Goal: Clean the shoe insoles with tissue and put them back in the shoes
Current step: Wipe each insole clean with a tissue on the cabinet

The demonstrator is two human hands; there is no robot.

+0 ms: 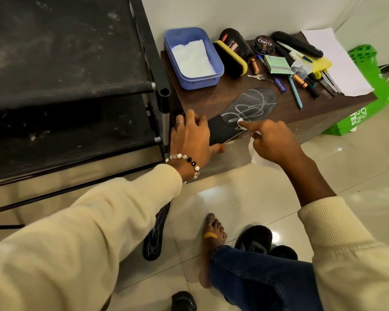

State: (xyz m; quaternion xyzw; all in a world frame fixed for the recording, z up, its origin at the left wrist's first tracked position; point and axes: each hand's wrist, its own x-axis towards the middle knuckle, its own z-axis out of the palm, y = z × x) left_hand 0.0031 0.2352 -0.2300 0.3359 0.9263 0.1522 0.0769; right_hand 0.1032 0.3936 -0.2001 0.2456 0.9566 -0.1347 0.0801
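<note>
A second insole (154, 234) is seen on the floor tiles, partly hidden by the left sleeve, with black shoes (255, 240) just beside a bare foot. Farther on, a dark insole (245, 111) marked with white scribbles is laid across the worktop (202, 99), its heel end overhanging the edge. That heel end is pinched in the grip of the left hand (190, 136), thumb beneath. A tissue (241, 124) is pressed onto the insole's middle by the right hand (272, 142), forefinger extended. Beyond, folded tissues are held in a blue tub (211, 72).
</note>
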